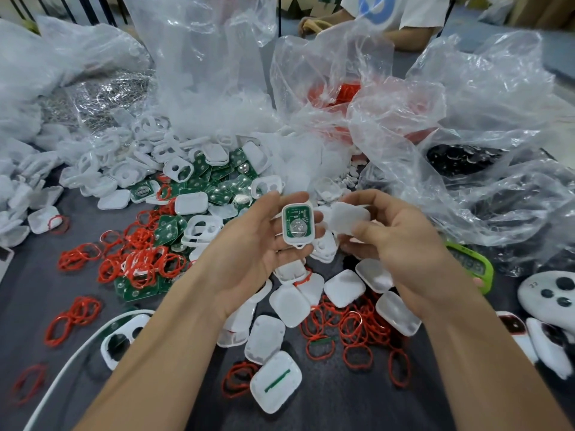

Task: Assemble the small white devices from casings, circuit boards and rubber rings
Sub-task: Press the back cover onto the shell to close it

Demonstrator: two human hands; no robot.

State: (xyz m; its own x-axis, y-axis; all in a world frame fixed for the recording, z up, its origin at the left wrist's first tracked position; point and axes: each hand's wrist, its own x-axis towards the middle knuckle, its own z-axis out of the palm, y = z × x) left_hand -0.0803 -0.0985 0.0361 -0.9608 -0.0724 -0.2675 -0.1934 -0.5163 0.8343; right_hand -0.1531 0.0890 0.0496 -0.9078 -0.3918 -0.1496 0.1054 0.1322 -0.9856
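The dark grey bench (pixel 326 405) is strewn with white casings (pixel 343 287), red rubber rings (pixel 357 331) and green circuit boards (pixel 217 181) in mixed heaps. Clear plastic bags (pixel 466 119) are piled along the far side, and a green display unit (pixel 473 262) is placed at the right

In our left hand (pixel 249 253), thumb and fingertips grip a white casing half (pixel 298 240), open side toward us, with a green circuit board (pixel 295 216) bearing a round silver cell seated inside. Just beside it, our right hand (pixel 401 244) pinches a plain white casing cover (pixel 348 217). Beneath the fingers lie loose casings (pixel 343 287) and red rubber rings (pixel 357 331).
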